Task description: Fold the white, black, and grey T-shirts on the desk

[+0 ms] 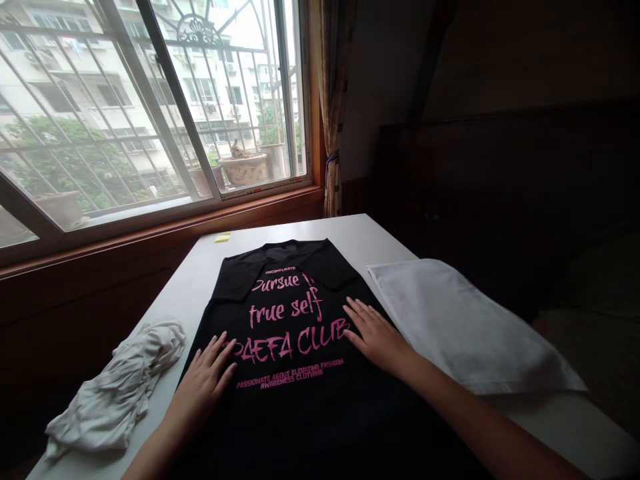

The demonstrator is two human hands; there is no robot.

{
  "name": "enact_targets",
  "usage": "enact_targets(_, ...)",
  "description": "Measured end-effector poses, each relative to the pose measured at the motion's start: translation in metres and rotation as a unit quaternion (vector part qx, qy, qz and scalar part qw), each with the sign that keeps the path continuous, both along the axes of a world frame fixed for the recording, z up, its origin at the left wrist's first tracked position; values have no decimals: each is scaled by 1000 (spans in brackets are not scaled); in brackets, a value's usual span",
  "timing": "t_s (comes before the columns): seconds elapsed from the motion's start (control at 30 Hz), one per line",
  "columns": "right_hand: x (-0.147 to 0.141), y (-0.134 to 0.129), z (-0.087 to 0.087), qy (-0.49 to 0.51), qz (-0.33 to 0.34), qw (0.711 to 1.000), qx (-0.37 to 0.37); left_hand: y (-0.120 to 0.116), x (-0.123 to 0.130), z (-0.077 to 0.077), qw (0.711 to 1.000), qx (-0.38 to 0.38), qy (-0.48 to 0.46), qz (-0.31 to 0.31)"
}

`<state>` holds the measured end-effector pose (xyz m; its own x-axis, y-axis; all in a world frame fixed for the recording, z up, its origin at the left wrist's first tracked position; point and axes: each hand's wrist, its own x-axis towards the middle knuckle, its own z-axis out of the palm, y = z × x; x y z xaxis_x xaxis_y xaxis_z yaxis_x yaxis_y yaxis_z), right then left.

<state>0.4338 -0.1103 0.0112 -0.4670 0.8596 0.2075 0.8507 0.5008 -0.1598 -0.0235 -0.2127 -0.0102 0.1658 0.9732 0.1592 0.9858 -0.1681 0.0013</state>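
Observation:
A black T-shirt [290,320] with pink lettering lies spread on the white table, its collar at the far end. Both of its sleeves are folded inward over the chest, covering part of the top print. My left hand [206,370] rests flat on the shirt's left side, fingers spread beside the large lettering. On the right side, my right hand [375,333] lies on the fabric with fingers stretched out near the end of the same line. Neither hand grips anything. The shirt's near end fades into dark shadow.
A crumpled white cloth [120,387] sits at the table's left edge. To the right lies a flat, folded white cloth [465,320]. The white table [350,233] has a small yellow sticker [223,237] at its far left corner. Behind stand a barred window [200,100] and a curtain [333,107].

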Motion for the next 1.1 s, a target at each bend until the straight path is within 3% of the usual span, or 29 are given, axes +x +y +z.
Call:
enact_targets(0.13, -18, 56, 0, -28, -70, 997, -9, 46, 3, 8, 995, -11, 28, 91)
enact_targets(0.23, -20, 83, -9, -39, -113, 992, -51, 66, 0, 8, 992, -26, 32, 122)
enact_targets(0.43, -21, 100, -22, -37, -123, 991, -48, 89, -10, 7, 990, -32, 11, 140)
enact_targets(0.9, -40, 152, -25, -23, -137, 989, -52, 172, -37, 5, 984, -51, -5, 169)
enact_targets(1.1, -50, 168, -20, -5, -135, 990, -41, 193, -42, 8, 983, -54, -7, 173)
